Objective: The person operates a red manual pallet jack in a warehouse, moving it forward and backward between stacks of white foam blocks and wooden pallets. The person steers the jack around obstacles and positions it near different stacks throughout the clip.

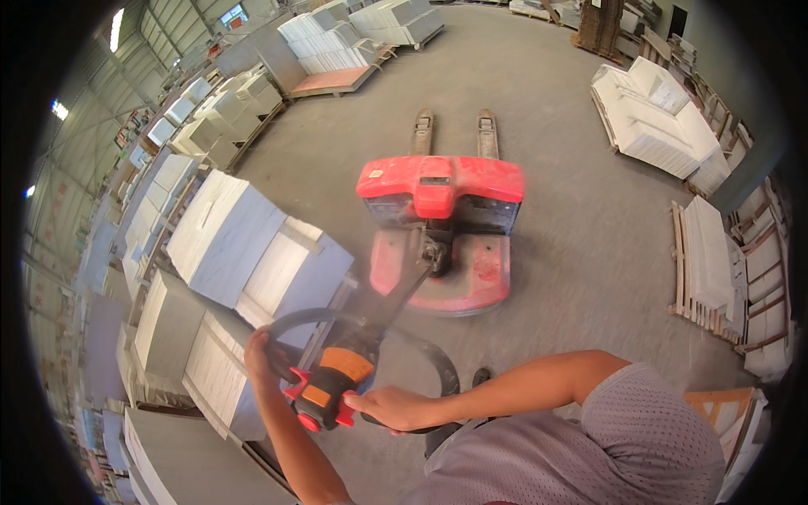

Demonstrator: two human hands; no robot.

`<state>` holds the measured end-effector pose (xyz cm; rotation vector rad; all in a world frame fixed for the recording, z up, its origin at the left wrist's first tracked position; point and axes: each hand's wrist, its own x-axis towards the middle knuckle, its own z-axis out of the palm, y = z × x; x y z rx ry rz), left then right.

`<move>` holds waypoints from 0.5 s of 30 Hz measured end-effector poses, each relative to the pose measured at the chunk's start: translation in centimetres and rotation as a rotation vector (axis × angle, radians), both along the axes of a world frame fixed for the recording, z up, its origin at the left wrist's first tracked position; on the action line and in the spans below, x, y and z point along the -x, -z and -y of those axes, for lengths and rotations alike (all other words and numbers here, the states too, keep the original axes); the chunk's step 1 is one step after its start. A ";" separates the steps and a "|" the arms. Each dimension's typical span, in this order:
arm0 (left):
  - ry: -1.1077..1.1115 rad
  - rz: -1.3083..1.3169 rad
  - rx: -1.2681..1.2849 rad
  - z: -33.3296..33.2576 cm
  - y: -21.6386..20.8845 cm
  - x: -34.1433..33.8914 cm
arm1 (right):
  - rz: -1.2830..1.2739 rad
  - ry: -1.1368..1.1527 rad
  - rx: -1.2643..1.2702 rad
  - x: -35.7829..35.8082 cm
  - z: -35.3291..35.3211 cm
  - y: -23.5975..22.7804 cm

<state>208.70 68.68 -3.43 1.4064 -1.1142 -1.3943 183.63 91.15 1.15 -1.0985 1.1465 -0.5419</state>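
A red electric pallet truck (446, 181) stands in front of me, its two forks (422, 130) pointing away and bare. Its black tiller (383, 324) leans back toward me, turned to the left. My left hand (259, 355) is wrapped round the left side of the looped black handle (307, 318). At the tiller's control head (324, 391), my right hand (394, 409) is closed on the grip, its thumb near a red thumb lever (346, 410). Both hands partly hide what they hold.
Stacked pale slabs (227, 236) on pallets line the left, close to the tiller. More slab stacks stand at the far left (328, 42) and on the right (656, 118). Grey concrete floor (564, 244) lies between the rows. My shoe (481, 376) shows below the truck.
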 end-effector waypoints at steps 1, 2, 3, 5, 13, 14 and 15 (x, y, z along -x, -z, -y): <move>-0.024 -0.016 -0.004 -0.5 0.9 2.0 | -0.016 -0.009 -0.014 2.5 0.1 0.3; -0.038 -0.062 0.030 -1.0 1.5 3.9 | -0.005 -0.053 -0.050 5.2 0.0 0.4; -0.036 0.041 0.092 -1.5 2.0 6.0 | -0.044 -0.077 -0.061 8.1 -0.1 0.3; 0.038 0.347 0.233 -3.0 2.3 10.5 | -0.022 -0.110 -0.164 15.0 -0.4 0.3; 0.261 0.684 0.628 -7.1 0.5 36.0 | -1.053 -0.120 0.837 44.5 2.5 1.5; 0.283 0.650 0.632 -6.2 0.0 38.6 | -1.056 -0.043 0.826 47.3 4.0 1.5; 0.312 0.645 0.648 -4.8 -0.3 41.0 | -1.130 -0.022 0.814 49.9 5.9 1.3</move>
